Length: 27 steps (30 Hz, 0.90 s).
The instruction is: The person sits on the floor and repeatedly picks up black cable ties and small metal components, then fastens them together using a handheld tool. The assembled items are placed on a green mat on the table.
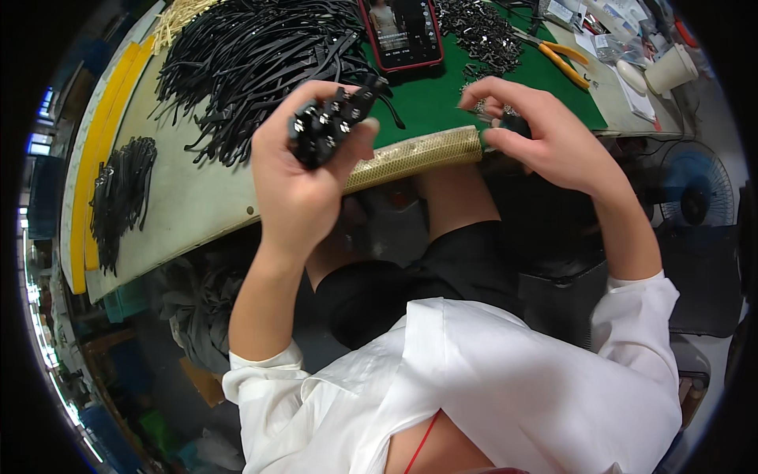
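My left hand (pixel 300 178) is closed around a bundle of black straps (pixel 328 122) with small metal studs at their ends, held above the table's front edge. My right hand (pixel 537 134) pinches a small metal fitting and a black piece (pixel 515 124) between thumb and fingers, just right of a gold mesh-covered roll (pixel 418 156) that lies along the edge of the green mat (pixel 430 99). The two hands are a short distance apart.
A large heap of black straps (pixel 253 55) covers the table's back left, with a smaller bunch (pixel 118 193) at far left. A red-cased phone (pixel 403 31), a pile of metal fittings (pixel 482 31), yellow-handled pliers (pixel 560 59) and a paper cup (pixel 671 69) sit behind. A fan (pixel 695 189) stands right.
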Motion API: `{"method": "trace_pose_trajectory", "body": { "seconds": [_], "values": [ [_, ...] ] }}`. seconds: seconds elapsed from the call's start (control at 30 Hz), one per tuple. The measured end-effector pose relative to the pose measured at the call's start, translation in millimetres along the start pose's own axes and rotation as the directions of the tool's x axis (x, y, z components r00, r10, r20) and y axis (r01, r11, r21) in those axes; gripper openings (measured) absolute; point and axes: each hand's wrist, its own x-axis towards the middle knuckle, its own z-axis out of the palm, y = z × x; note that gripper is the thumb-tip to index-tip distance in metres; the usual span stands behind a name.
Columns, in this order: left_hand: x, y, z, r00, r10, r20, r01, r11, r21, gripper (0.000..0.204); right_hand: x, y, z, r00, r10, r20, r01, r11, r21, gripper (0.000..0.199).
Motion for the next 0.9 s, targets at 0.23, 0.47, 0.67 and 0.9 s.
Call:
{"method": "trace_pose_trajectory", "body": {
  "seconds": [0.23,0.47,0.67,0.9],
  "values": [
    [-2.6,0.8,14.4,0.878,0.477,0.022,-0.437,0.784,0.44,0.026,-3.7,-37.3,47.0,0.998,0.042,0.036,-0.053,0.551,0.833,0.039],
    [-6.2,0.7,10.3,0.842,0.532,0.085,-0.503,0.719,0.48,0.031,-3.7,-38.7,46.5,0.996,0.026,0.088,-0.088,0.532,0.842,0.041],
    [0.6,-6.1,10.7,0.77,0.635,0.069,-0.585,0.658,0.475,0.039,-4.2,-41.5,49.1,0.994,0.058,0.091,-0.108,0.543,0.833,0.044],
    [1.0,1.2,13.2,0.792,0.604,0.093,-0.573,0.68,0.458,0.037,-5.4,-47.4,49.3,0.996,0.081,0.041,-0.081,0.599,0.796,0.028]
  ]
}}
